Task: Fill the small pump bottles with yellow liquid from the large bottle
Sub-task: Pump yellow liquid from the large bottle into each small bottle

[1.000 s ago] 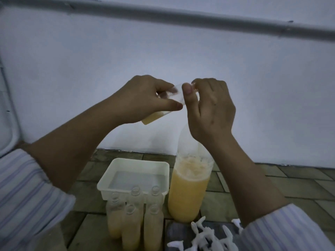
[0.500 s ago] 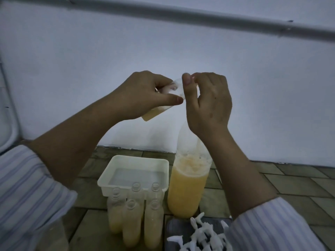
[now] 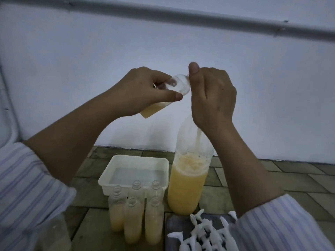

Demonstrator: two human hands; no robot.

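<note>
The left hand [image 3: 143, 91] grips a small bottle [image 3: 163, 96], fingers and thumb curled round it, and holds it tilted with its neck up toward the right and a little yellow liquid pooled at its lower end; the right hand [image 3: 212, 95] is closed at the bottle's mouth with the thumb standing straight up, though what its fingers pinch there is hidden behind the hand. Compared with a second ago both hands have lifted slightly and the small bottle leans over more, while the right thumb has swung from lying across the neck to pointing upward (a working at the mouth rather than a pour, as far as can be judged). That suggests this bottle is only partly filled and not yet ready to join the rest. Below the right wrist stands the large bottle [image 3: 188, 180], upright and unheld, yellow liquid filling its lower part with foam on top. Just to its left a cluster of small filled bottles [image 3: 134, 220], open-necked, stands in front of a white plastic tub [image 3: 134, 171]. White pump tops [image 3: 204, 234] lie heaped on a dark tray [image 3: 174, 223] at the near right. Everything rests on a tiled floor [image 3: 272, 180] against a plain white wall [image 3: 90, 51], with a grey pipe [image 3: 163, 13] running across it high up.
</note>
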